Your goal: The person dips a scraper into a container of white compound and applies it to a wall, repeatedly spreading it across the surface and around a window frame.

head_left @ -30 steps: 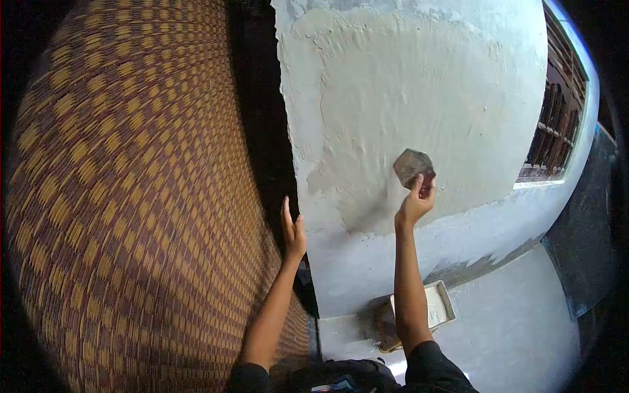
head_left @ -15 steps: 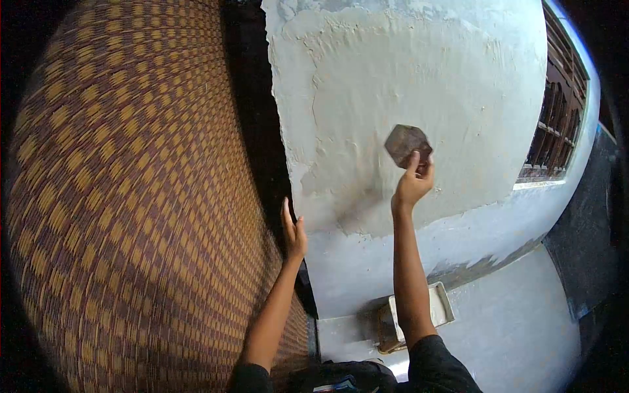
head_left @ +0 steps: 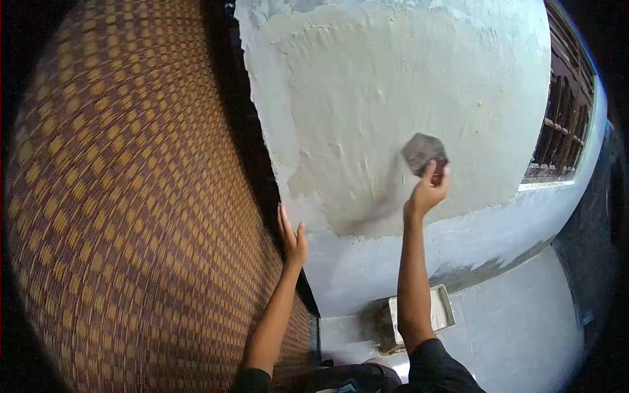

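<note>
My right hand [head_left: 427,194] grips the reddish-brown handle of a flat, dark scraper [head_left: 421,152]. Its wide blade lies against or very near the wall [head_left: 347,262], over a broad patch of damp, greyish plaster [head_left: 367,98] with small ridges and lumps. Lower left of it, my left hand [head_left: 294,241] rests at the wall's rough left edge, fingers stretched out and thumb apart, with nothing held.
A woven brown and yellow mat [head_left: 131,196] stands along the left, with a dark gap beside the wall. At the right is a barred wooden window [head_left: 560,124]. A pale tray [head_left: 442,306] on a stand is below, on the grey floor [head_left: 511,321].
My right hand has moved with the scraper to the right and slightly down. The view has shifted a little, while my left hand stays at the wall's edge.
</note>
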`<move>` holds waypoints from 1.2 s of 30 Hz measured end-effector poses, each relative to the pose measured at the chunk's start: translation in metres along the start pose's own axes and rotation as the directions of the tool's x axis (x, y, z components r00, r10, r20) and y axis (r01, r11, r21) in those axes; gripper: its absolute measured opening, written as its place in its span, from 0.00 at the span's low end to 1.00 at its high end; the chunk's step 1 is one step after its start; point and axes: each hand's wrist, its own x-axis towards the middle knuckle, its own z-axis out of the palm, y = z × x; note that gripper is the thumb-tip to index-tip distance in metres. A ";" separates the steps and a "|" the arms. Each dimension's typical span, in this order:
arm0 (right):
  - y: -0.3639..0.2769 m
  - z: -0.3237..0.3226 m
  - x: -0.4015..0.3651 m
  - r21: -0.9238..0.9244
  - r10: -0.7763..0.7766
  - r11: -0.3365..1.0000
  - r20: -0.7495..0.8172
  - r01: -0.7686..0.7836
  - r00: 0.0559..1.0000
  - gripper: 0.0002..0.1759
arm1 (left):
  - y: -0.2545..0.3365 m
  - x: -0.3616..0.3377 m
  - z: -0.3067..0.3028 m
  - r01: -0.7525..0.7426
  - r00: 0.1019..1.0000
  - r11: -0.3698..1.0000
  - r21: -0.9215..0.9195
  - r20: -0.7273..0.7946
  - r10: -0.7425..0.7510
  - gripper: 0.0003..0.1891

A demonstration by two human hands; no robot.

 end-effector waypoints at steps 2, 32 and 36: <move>0.007 0.006 -0.032 0.014 -0.013 1.000 0.248 0.009 0.969 0.11 | 0.007 -0.004 0.013 0.017 0.996 0.999 0.033 -0.093 -0.014 0.38; 0.136 -0.302 0.002 -0.405 0.578 0.815 0.619 -0.414 0.532 0.14 | 0.090 -0.208 0.141 0.467 0.848 0.859 0.211 0.169 -0.503 0.24; 0.178 -0.394 -0.002 -0.525 0.684 0.730 0.567 -0.438 0.459 0.16 | 0.091 -0.265 0.169 0.512 0.815 0.842 0.171 0.214 -0.539 0.23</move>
